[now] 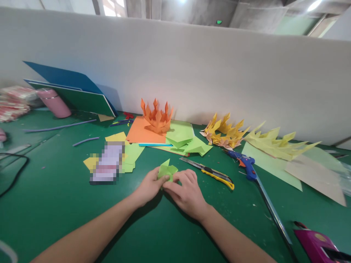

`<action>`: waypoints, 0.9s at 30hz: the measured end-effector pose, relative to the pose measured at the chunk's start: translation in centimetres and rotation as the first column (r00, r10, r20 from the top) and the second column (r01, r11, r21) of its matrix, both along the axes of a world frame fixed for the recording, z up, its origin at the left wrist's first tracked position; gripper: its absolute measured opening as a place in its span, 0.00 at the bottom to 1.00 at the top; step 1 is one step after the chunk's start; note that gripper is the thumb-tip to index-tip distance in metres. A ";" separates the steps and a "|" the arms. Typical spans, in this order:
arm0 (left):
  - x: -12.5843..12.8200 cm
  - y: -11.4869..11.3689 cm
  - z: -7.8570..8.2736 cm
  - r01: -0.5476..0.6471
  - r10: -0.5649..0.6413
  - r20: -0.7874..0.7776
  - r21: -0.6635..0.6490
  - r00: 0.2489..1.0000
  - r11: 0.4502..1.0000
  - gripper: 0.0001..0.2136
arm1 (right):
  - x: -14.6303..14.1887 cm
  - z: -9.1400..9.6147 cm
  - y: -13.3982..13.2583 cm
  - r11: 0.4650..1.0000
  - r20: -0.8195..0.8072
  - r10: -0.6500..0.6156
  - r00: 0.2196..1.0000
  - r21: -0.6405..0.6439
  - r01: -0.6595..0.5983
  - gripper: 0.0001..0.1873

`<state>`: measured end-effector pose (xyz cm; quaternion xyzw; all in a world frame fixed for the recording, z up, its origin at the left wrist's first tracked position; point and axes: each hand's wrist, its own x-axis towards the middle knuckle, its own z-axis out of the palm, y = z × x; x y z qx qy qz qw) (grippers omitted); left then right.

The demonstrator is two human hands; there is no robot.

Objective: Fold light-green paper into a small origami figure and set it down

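Observation:
A small piece of folded light green paper (168, 168) is held between my two hands, just above the green table. My left hand (150, 186) grips its left side, with the thumb pressed across the front. My right hand (188, 191) pinches the lower right edge, its fingers curled in. The fingers partly hide the paper's lower folds. A yellow box cutter (216, 175) with its blade out lies just right of my right hand. Behind the hands are loose light green sheets (182, 133) and folded green pieces (199, 146).
An orange paper crown (157, 118) stands on orange paper (139, 129). Farther right are a golden crown (225, 133), a pale yellow one (282, 140) and a blue glue gun (248, 166). A blurred phone (108, 160) lies left; a pink bottle (55, 102) stands farther back.

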<state>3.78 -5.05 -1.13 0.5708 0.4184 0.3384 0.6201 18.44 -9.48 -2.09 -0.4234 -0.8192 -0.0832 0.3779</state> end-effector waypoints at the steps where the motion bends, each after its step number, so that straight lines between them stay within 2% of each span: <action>1: 0.0 0.0 0.0 -0.024 0.023 0.009 0.003 1.000 1.000 0.17 | 0.1 -0.1 0.0 1.000 -0.045 0.002 0.999 -0.022 -0.003 0.04; 3: 0.0 0.0 0.1 -0.076 0.076 0.019 0.025 0.997 0.997 0.19 | 0.3 -0.3 0.0 0.996 -0.181 -0.023 0.983 -0.086 0.008 0.09; 7: 0.1 0.0 0.3 -0.125 0.123 0.033 0.066 0.992 0.990 0.22 | 0.3 -0.9 0.3 0.962 -0.430 -0.151 0.890 -0.271 0.033 0.16; 10: 0.2 -0.1 0.4 -0.132 0.129 0.036 0.098 0.991 0.986 0.24 | 0.0 -1.2 0.6 0.919 -0.526 -0.153 0.837 -0.387 -0.075 0.18; 12: 0.4 -0.3 0.4 -0.135 0.132 0.035 0.123 0.991 0.983 0.24 | -0.3 -1.1 0.7 0.896 -0.570 -0.137 0.810 -0.420 -0.144 0.16; 15: 0.6 -0.5 0.3 -0.138 0.134 0.033 0.152 0.990 0.979 0.24 | -0.6 -0.9 0.8 0.879 -0.597 -0.171 0.784 -0.452 -0.153 0.10; 18: 0.7 -0.7 0.1 -0.127 0.129 -0.002 0.193 0.992 0.973 0.24 | -0.6 -0.6 0.9 0.880 -0.553 -0.182 0.813 -0.460 -0.116 0.04; 22: 0.8 -1.2 0.1 -0.073 0.095 -0.084 0.240 0.992 0.968 0.23 | -0.5 -0.6 1.0 0.920 -0.511 -0.152 0.846 -0.385 -0.067 0.05; 27: 0.8 -1.4 0.4 -0.045 0.060 -0.057 0.237 0.997 0.970 0.21 | -0.5 -0.8 1.0 0.931 -0.520 -0.165 0.838 -0.364 -0.043 0.04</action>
